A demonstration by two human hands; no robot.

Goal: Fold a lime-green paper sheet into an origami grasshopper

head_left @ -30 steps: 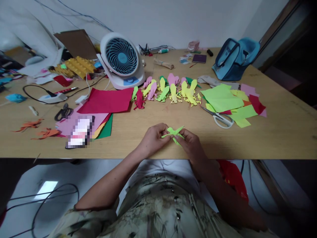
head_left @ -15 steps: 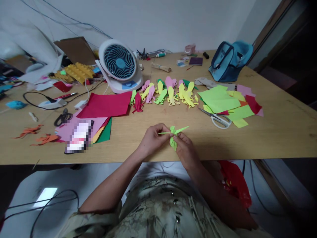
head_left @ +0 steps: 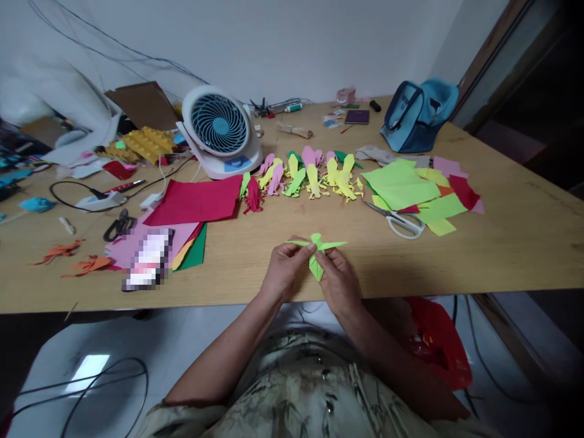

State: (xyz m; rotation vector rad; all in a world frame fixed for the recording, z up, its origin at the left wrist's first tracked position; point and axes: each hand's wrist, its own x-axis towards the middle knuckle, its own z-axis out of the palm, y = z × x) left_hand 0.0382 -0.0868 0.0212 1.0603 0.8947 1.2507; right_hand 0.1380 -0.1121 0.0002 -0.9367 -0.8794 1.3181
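A light green folded paper figure (head_left: pixel 316 267) is held between both hands above the table's front edge. It has a small top, two thin pointed arms stretching out left and right, and a wider pointed body below. My left hand (head_left: pixel 287 267) pinches it from the left, thumb on its middle. From the right, my right hand (head_left: pixel 340 277) grips it with thumb and fingers near the base of the right arm. Beyond the hands stands a row of folded paper figures (head_left: pixel 312 176) in yellow, pink, green and red.
White-handled scissors (head_left: pixel 404 226) lie right beside green paper sheets (head_left: pixel 401 185). To the left are a red sheet (head_left: pixel 196 201), a blurred-out phone-like object (head_left: pixel 148 258), black scissors (head_left: pixel 119 225) and orange paper figures (head_left: pixel 89 266). A fan (head_left: pixel 221 131) and a blue bag (head_left: pixel 417 118) stand behind.
The green figure's right arm has come down from an upward slant to nearly level. Both hands stay pinched on the figure. The whole view has shifted slightly.
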